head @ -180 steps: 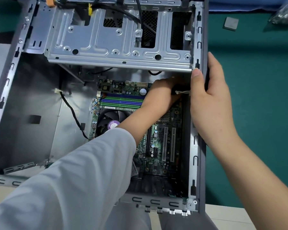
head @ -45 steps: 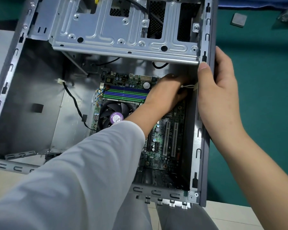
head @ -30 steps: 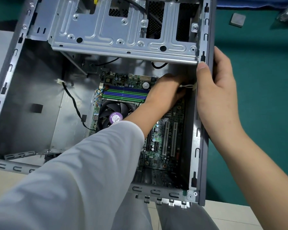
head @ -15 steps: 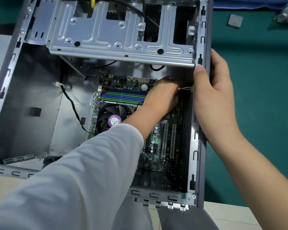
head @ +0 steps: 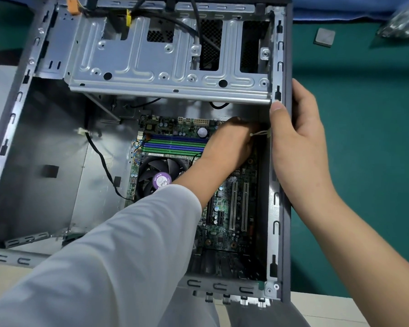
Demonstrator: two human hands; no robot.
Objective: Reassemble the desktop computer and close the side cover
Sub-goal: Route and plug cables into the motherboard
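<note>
The computer case [head: 287,208] lies open on its side in the middle of the frame, on the green table [head: 368,161], with no side cover on it. The right hand [head: 300,147] has its grip clamped on the case's right rim, thumb inside and fingers wrapped over the outer wall. The left hand [head: 229,142], in a pale sleeve [head: 118,251], reaches deep toward the upper right corner of the motherboard [head: 224,208]; its fingers are hidden, so I cannot tell whether they are pinching anything. A thin white cable tie [head: 260,133] shows just beside its knuckles.

The likely trouble is working blind: a connector pressed in crooked could bend pins, and the stamped sheet-metal edges could nick a wrist. The loose black cable [head: 104,161] at centre left might get trapped later.

The drive cage [head: 170,64] above is ribbed, dull galvanised steel with punched holes. The round fan [head: 159,179] has glossy dark blades and a purple label.
</note>
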